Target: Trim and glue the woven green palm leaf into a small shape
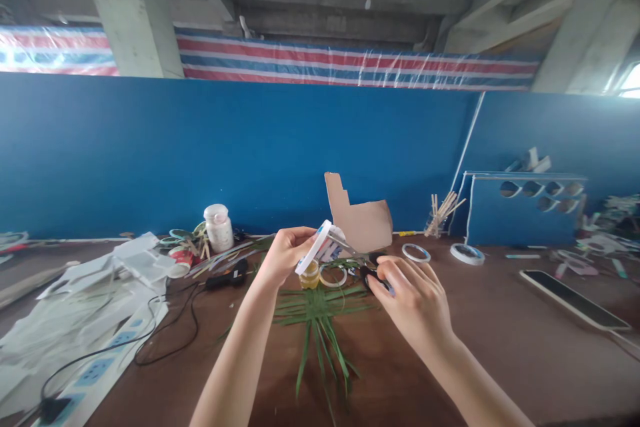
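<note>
My left hand (291, 250) is closed around a white roll of tape (314, 248), which is tilted up on its edge. In my right hand (411, 287) are scissors (346, 245) with black handles, their blades reaching to the roll's rim and inner side. Whether the blades touch the roll I cannot tell. Beneath the hands, green leaf-like strips (316, 310) lie woven and fanned out on the brown table (400, 373). At their back edge stands a small yellow container (309, 275), with a white ring (323, 280) beside it.
A brown cardboard piece (365, 223) leans on the blue partition (280, 147). To the left are a white jar (219, 228), a black glue gun (227, 278), white sheets (75, 320) and a power strip (103, 363). Rightward lie tape rolls (467, 253) and a phone (575, 299).
</note>
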The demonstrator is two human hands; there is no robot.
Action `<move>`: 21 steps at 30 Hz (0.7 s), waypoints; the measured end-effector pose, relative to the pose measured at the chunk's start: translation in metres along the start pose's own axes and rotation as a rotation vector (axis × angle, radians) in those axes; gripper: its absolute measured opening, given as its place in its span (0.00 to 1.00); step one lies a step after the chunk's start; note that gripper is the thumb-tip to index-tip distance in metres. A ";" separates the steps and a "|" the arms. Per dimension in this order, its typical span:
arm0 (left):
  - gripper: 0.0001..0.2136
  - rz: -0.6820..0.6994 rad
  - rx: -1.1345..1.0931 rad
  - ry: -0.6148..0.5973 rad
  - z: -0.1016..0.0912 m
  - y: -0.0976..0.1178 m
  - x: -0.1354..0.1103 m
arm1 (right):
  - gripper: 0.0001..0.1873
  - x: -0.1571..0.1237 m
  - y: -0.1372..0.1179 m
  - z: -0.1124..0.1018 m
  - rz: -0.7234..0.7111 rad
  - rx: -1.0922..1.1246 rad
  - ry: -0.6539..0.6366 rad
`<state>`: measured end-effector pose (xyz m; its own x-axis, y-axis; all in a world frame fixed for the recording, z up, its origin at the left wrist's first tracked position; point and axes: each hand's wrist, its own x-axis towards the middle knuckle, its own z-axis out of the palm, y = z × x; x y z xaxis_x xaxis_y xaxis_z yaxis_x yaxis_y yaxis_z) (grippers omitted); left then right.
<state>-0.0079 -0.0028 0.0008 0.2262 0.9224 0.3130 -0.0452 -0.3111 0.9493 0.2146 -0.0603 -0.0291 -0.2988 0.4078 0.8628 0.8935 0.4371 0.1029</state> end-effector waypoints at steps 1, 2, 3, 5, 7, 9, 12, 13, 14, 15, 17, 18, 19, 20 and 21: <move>0.23 0.002 0.003 -0.001 0.000 0.001 0.000 | 0.07 0.000 0.000 0.000 0.004 -0.004 0.000; 0.23 0.004 0.010 -0.002 0.001 0.002 -0.001 | 0.07 0.001 -0.001 0.000 0.007 -0.008 0.000; 0.23 0.005 0.020 -0.003 0.002 0.003 -0.002 | 0.07 0.001 -0.001 0.000 0.009 -0.011 -0.003; 0.22 0.008 0.042 -0.008 0.005 0.006 -0.004 | 0.06 0.002 -0.003 0.000 0.017 -0.015 -0.005; 0.21 0.019 0.060 -0.014 0.008 0.007 -0.006 | 0.06 0.002 -0.005 0.000 0.029 -0.012 0.001; 0.19 0.038 0.073 -0.016 0.012 0.008 -0.008 | 0.05 0.002 -0.007 0.000 0.042 -0.003 0.011; 0.18 0.065 0.098 -0.023 0.016 0.007 -0.011 | 0.05 0.002 -0.009 0.001 0.064 0.004 0.027; 0.17 0.077 0.109 -0.020 0.017 0.007 -0.012 | 0.05 0.001 -0.009 0.001 0.072 0.006 0.032; 0.17 0.090 0.121 -0.015 0.018 0.007 -0.013 | 0.05 0.001 -0.009 0.001 0.078 0.008 0.034; 0.16 0.101 0.133 -0.009 0.018 0.007 -0.013 | 0.05 0.001 -0.009 0.000 0.081 0.012 0.035; 0.16 0.120 0.158 0.001 0.018 0.007 -0.015 | 0.05 0.000 -0.008 0.000 0.085 0.024 0.033; 0.16 0.127 0.170 0.004 0.018 0.007 -0.015 | 0.05 0.000 -0.008 -0.001 0.085 0.031 0.033; 0.16 0.132 0.179 0.006 0.018 0.007 -0.015 | 0.06 -0.001 -0.008 -0.001 0.085 0.039 0.033; 0.16 0.136 0.185 0.008 0.018 0.007 -0.015 | 0.06 -0.001 -0.008 -0.001 0.086 0.046 0.034; 0.15 0.138 0.188 0.011 0.018 0.008 -0.015 | 0.06 -0.001 -0.008 -0.001 0.086 0.053 0.035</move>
<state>0.0055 -0.0235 0.0026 0.2196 0.8703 0.4408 0.1075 -0.4707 0.8757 0.2082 -0.0647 -0.0307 -0.2092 0.4176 0.8842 0.8961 0.4438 0.0024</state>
